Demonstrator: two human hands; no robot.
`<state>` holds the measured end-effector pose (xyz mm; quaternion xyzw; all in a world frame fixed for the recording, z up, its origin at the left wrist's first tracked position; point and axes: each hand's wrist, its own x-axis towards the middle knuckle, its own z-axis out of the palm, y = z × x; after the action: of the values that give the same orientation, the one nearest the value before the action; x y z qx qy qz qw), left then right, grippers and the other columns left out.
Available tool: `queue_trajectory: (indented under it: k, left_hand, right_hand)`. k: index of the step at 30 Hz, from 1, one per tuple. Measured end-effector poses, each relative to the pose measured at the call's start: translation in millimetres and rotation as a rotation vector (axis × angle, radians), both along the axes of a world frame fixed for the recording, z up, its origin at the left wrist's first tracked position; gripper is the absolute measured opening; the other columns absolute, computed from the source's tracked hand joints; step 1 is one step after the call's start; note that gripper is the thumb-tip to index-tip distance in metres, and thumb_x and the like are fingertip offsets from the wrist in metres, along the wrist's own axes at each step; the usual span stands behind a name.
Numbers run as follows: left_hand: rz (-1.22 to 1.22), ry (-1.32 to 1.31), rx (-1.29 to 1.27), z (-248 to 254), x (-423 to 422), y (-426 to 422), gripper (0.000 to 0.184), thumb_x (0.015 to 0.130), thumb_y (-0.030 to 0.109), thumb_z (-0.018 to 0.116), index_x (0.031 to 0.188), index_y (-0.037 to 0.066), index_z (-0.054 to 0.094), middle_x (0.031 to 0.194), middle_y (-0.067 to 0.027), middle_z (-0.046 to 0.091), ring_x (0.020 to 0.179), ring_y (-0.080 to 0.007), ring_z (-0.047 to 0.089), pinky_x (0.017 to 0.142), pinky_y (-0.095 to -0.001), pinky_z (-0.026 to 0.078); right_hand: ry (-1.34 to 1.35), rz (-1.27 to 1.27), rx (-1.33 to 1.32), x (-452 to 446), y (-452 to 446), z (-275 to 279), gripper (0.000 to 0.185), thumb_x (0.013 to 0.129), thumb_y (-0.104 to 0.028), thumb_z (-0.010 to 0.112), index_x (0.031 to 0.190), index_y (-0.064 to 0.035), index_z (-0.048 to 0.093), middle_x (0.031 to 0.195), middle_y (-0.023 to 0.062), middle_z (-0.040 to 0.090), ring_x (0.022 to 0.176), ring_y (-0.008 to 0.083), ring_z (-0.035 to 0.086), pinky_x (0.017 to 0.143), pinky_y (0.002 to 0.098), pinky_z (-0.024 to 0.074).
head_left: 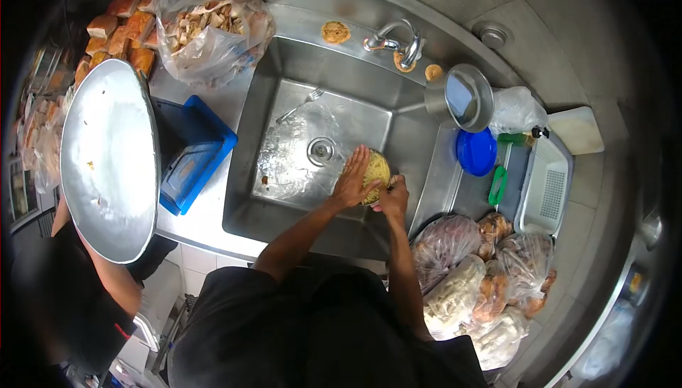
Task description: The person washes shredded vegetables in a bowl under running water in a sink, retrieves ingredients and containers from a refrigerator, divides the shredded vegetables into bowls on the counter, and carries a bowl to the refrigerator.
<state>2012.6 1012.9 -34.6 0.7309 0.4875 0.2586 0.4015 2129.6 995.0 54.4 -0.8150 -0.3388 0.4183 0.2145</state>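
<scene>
Over the right side of the steel sink (pixel 334 98) is a small round vessel of yellow, stringy food (pixel 377 168). My left hand (pixel 352 178) lies flat against the food, fingers stretched out. At the vessel's near right edge, my right hand (pixel 393 195) is closed around its rim or a handle; I cannot tell which. Most of the vessel's wall is hidden by my hands. A fork (pixel 300 106) rests on the sink floor, left of the drain (pixel 321 151). Wet film or water and a small brown scrap lie near it.
Left, a co-worker's arm (pixel 114 281) is beside a large metal pan (pixel 106 160). Blue tray (pixel 199 157), bread (pixel 122 29) and a scrap bag (pixel 213 29) are on the counter. Faucet (pixel 394 40) stands behind; bowl (pixel 469 97), white basket (pixel 543 185) and food bags (pixel 490 274) sit right.
</scene>
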Motion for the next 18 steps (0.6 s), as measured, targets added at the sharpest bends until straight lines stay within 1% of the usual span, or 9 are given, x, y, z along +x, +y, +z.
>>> queue_trajectory:
  k: [4, 6, 8, 10, 12, 16, 18]
  left_hand:
    - [0.016, -0.037, -0.006, -1.1, 3.9, 1.3, 0.085, 0.089, 0.049, 0.048, 0.144, -0.001, 0.007, 0.15, -0.0226, 0.007, 0.14, -0.034, 0.005, 0.113, -0.0445, 0.008]
    - [0.026, -0.055, -0.008, -1.5, 6.2, 2.7, 0.085, 0.089, 0.049, 0.048, 0.144, -0.001, 0.006, 0.149, -0.0229, 0.007, 0.14, -0.0343, 0.005, 0.113, -0.0445, 0.008]
    - [0.059, -0.09, -0.032, -1.8, 9.6, 3.6, 0.085, 0.089, 0.048, 0.048, 0.144, -0.001, 0.004, 0.149, -0.024, 0.006, 0.14, -0.0349, 0.003, 0.112, -0.0467, 0.007]
    - [0.069, -0.104, -0.035, -0.9, 11.4, 4.9, 0.085, 0.089, 0.049, 0.047, 0.144, -0.001, 0.004, 0.15, -0.0239, 0.005, 0.14, -0.0355, 0.003, 0.112, -0.047, 0.008]
    - [0.076, -0.114, -0.039, -0.7, 11.6, 6.3, 0.086, 0.09, 0.049, 0.046, 0.144, -0.001, 0.003, 0.15, -0.0239, 0.004, 0.14, -0.0361, 0.003, 0.112, -0.0473, 0.008]
    - [0.095, -0.16, -0.043, 2.3, 13.0, 10.0, 0.084, 0.091, 0.047, 0.045, 0.144, -0.001, 0.002, 0.15, -0.0237, 0.003, 0.139, -0.0369, 0.002, 0.112, -0.0473, 0.007]
    - [0.095, -0.165, -0.047, 1.6, 13.7, 11.6, 0.083, 0.091, 0.046, 0.045, 0.144, -0.001, 0.002, 0.15, -0.0236, 0.002, 0.139, -0.037, 0.002, 0.112, -0.0472, 0.007]
  right_hand:
    - [-0.029, 0.022, 0.002, 2.3, 1.7, 0.7, 0.019, 0.086, -0.007, 0.056, 0.097, -0.0009, 0.042, 0.068, 0.0192, 0.062, 0.047, 0.0256, 0.063, 0.035, 0.0327, 0.0514]
    - [-0.092, 0.075, 0.029, 2.6, 4.0, 0.5, 0.021, 0.087, -0.009, 0.057, 0.098, -0.0011, 0.041, 0.067, 0.0185, 0.062, 0.046, 0.0256, 0.062, 0.035, 0.0333, 0.0508]
    - [-0.121, 0.083, 0.045, 2.2, 7.0, 1.1, 0.022, 0.087, -0.01, 0.057, 0.098, -0.0009, 0.04, 0.067, 0.0191, 0.062, 0.046, 0.0256, 0.062, 0.035, 0.0336, 0.0504]
    - [-0.15, 0.094, 0.061, 1.0, 12.1, 4.6, 0.023, 0.087, -0.011, 0.058, 0.097, -0.0007, 0.04, 0.067, 0.0196, 0.062, 0.046, 0.0256, 0.062, 0.035, 0.0339, 0.05]
    - [-0.215, 0.12, 0.031, -1.3, 16.7, 8.4, 0.026, 0.086, -0.013, 0.059, 0.1, 0.001, 0.041, 0.069, 0.0205, 0.062, 0.045, 0.0257, 0.062, 0.035, 0.0342, 0.0496]
    - [-0.246, 0.125, 0.013, -4.5, 22.9, 16.1, 0.03, 0.086, -0.013, 0.059, 0.105, 0.0029, 0.042, 0.071, 0.0215, 0.062, 0.046, 0.0259, 0.062, 0.036, 0.0345, 0.0499]
    - [-0.257, 0.165, -0.008, -5.0, 26.2, 18.1, 0.035, 0.085, -0.012, 0.06, 0.109, 0.0041, 0.042, 0.071, 0.0225, 0.062, 0.046, 0.0273, 0.061, 0.038, 0.0358, 0.0499]
